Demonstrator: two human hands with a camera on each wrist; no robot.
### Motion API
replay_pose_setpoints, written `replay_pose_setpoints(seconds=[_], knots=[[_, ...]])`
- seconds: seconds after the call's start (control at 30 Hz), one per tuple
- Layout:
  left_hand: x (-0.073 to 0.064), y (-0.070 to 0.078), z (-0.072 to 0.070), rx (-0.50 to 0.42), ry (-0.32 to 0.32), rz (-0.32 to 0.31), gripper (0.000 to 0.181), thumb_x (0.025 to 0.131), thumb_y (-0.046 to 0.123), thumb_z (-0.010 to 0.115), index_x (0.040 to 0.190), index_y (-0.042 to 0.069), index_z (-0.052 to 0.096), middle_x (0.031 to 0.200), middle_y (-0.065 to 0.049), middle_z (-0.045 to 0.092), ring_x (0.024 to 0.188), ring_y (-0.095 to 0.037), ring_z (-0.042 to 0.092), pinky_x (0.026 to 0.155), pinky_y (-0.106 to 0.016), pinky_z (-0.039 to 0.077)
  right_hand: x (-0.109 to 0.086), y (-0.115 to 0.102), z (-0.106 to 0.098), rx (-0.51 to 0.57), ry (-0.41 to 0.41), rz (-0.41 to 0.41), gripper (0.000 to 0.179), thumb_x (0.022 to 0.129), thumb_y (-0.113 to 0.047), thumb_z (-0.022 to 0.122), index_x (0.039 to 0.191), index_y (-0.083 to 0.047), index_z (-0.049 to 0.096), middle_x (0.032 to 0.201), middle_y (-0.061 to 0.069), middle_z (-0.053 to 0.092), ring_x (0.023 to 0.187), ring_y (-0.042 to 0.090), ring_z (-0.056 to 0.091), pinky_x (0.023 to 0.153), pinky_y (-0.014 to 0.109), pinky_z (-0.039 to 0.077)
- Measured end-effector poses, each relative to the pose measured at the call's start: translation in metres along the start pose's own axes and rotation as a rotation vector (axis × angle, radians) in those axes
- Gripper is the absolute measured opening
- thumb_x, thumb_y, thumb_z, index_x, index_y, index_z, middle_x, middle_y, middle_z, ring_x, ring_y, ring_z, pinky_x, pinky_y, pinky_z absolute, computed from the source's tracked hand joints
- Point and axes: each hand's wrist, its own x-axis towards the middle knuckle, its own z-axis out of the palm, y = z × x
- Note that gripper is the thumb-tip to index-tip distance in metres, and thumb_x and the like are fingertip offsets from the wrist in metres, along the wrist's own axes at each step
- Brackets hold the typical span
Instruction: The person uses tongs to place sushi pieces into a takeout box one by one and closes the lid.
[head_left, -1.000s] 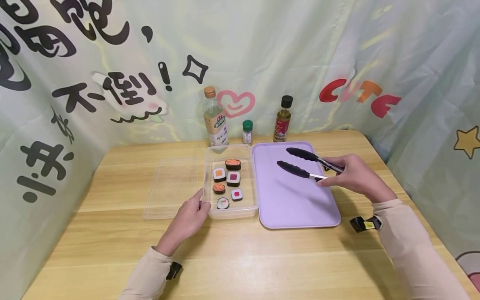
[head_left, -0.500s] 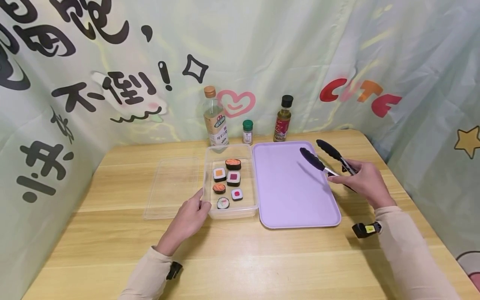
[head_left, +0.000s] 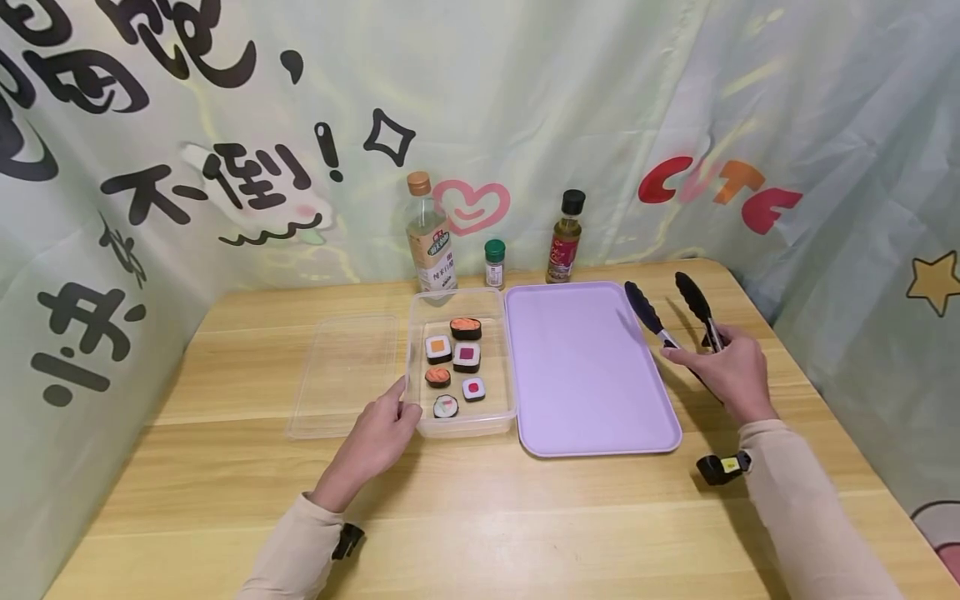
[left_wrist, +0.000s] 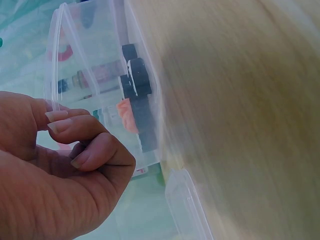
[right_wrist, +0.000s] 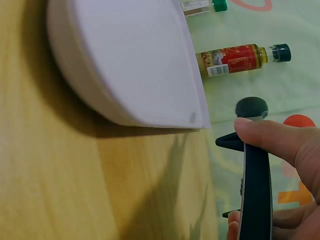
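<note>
My left hand (head_left: 378, 437) pinches the left rim of a clear plastic container (head_left: 491, 426); in the left wrist view its fingers are curled against the container wall (left_wrist: 55, 60). Several sushi pieces lie inside, among them an orange-topped one (head_left: 466, 328), a square roll with a dark red centre (head_left: 467, 357) and a small round roll (head_left: 446, 407). To the right, my right hand (head_left: 731, 375) grips black-tipped metal tongs (head_left: 648, 312), spread apart and holding nothing, above the table beside the lilac tray's right edge. In the right wrist view the thumb presses along the tongs' handle (right_wrist: 256, 190).
The lilac tray (head_left: 592, 375) lies against the container's right side. Left of the container is a transparent lid (head_left: 345, 375). A tall bottle (head_left: 432, 242), a green-capped shaker (head_left: 495, 265) and a black-capped bottle (head_left: 565, 242) stand along the back, before a printed curtain (head_left: 570, 100).
My right hand has carried the tongs rightward from over the tray to beyond its right edge, turning their tips more toward the back. The left hand and container have stayed put.
</note>
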Motion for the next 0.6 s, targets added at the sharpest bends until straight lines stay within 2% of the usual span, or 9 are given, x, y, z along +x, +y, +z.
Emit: replay_pose_setpoints(seconds=[0.1,0.2,0.33,0.6], knots=[[0.0,0.0,0.0,-0.001,0.0,-0.003,0.061,0.1,0.013,0.043,0.158,0.0,0.031,0.059,0.003,0.041,0.048,-0.01,0.031,0.043,-0.022,0.024,0.0,0.002,0.004,0.014,0.007,0.024,0.11,0.079,-0.048,0.083,0.151,0.015,0.03,0.142,0.039,0.043,0.122,0.048,0.045,0.1,0.062,0.041],[0.001,-0.001,0.0,0.007,0.002,-0.004,0.061,0.1,0.012,0.044,0.157,-0.001,0.03,0.059,0.003,0.041,0.048,-0.011,0.031,0.043,-0.022,0.024,0.002,0.005,0.007,0.039,0.005,0.04,0.109,0.08,-0.046,0.083,0.152,0.015,0.027,0.14,0.038,0.042,0.121,0.047,0.044,0.101,0.061,0.04],[0.001,-0.002,0.001,0.015,0.004,-0.005,0.061,0.1,0.013,0.044,0.157,-0.001,0.03,0.059,0.003,0.04,0.048,-0.011,0.031,0.043,-0.023,0.024,0.003,0.008,0.012,0.073,0.021,0.05,0.099,0.079,-0.039,0.085,0.145,0.015,0.034,0.134,0.036,0.044,0.115,0.044,0.045,0.097,0.056,0.041],[0.002,-0.003,0.001,0.015,0.0,0.003,0.061,0.099,0.012,0.043,0.158,0.0,0.031,0.059,0.003,0.041,0.047,-0.011,0.031,0.042,-0.023,0.024,0.004,0.015,0.017,0.085,0.023,0.089,0.107,0.078,-0.039,0.086,0.146,0.017,0.024,0.142,0.037,0.032,0.12,0.044,0.039,0.104,0.06,0.035]])
